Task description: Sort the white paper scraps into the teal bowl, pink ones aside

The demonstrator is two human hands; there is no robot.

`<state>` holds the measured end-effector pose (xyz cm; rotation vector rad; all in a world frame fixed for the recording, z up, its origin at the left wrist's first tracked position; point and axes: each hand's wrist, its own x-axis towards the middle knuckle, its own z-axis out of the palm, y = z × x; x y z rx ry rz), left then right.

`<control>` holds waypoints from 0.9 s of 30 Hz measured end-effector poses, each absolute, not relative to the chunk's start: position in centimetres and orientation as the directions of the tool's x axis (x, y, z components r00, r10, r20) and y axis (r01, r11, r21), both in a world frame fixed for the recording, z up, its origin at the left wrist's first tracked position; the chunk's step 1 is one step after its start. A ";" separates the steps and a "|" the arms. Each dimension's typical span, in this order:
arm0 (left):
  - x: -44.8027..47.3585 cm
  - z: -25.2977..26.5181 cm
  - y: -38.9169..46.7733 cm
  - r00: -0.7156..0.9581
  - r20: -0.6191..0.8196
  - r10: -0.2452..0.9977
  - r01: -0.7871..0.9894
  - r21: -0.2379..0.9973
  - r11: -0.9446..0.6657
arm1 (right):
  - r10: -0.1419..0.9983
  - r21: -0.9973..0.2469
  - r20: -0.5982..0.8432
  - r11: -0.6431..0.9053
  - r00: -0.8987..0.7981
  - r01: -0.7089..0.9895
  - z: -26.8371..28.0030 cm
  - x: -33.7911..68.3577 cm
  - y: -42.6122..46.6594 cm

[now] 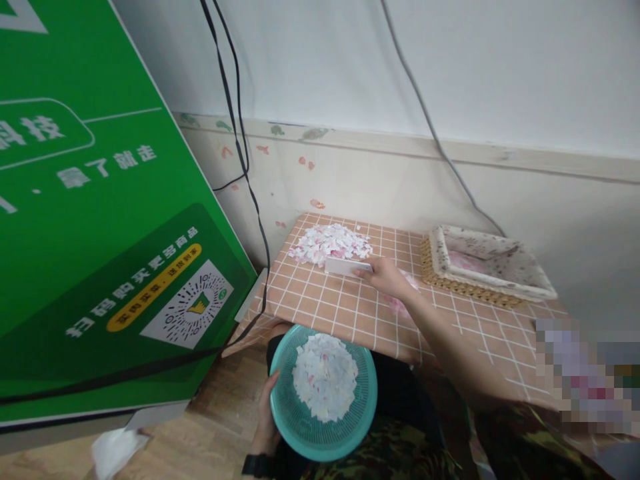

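My left hand (267, 407) grips the left rim of a round teal plastic colander (373, 380), held at my lap below the table edge. A heap of small white and pinkish paper scraps (325, 377) fills the colander's middle. Over the table, my right hand (385, 275) is closed on the right end of a flat white rectangular piece (343, 267), whose exact kind I cannot make out. The piece stands on its long edge against the near side of a pile of similar paper scraps (330, 243).
A brown checked cloth covers the table (320, 300). Cloth-lined wicker basket (500, 293) stands at right. Pink and white paper (397, 303) lies partly behind my right forearm. A green machine (100, 200) stands at left, with a black cable (257, 207) hanging beside it.
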<state>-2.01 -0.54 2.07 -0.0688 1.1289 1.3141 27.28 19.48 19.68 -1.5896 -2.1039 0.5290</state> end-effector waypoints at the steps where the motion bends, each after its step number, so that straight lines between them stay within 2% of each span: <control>1: -2.0 2.2 -0.5 -0.176 -0.682 0.710 -0.775 0.540 0.327 | 0.966 -0.549 0.124 0.259 -0.229 0.795 19.7 27.2 19.5; 5: -1.9 2.7 -0.5 -0.209 -0.680 0.703 -0.757 0.567 0.324 | 0.975 -0.523 0.147 0.221 -0.168 0.823 19.7 27.0 19.3; 9: -1.6 3.4 -0.5 -0.169 -0.687 0.706 -0.752 0.553 0.358 | 0.955 -0.564 0.149 0.294 -0.255 0.772 19.7 26.7 19.3; 14: -1.4 3.7 -0.6 -0.145 -0.693 0.706 -0.765 0.531 0.364 | 0.979 -0.584 0.190 0.178 -0.079 0.792 19.5 27.2 19.5; 19: -1.5 3.8 -0.5 -0.165 -0.682 0.713 -0.764 0.545 0.345 | 0.979 -0.564 0.199 0.158 -0.052 0.810 18.3 27.1 18.9; 23: -1.4 3.9 -0.4 -0.170 -0.695 0.699 -0.773 0.534 0.343 | 0.987 -0.609 0.159 0.129 -0.039 0.783 17.6 26.7 18.2; 27: -1.4 3.5 -0.5 -0.151 -0.699 0.699 -0.779 0.519 0.352 | 0.977 -0.620 0.197 0.061 0.080 0.782 17.3 26.8 16.9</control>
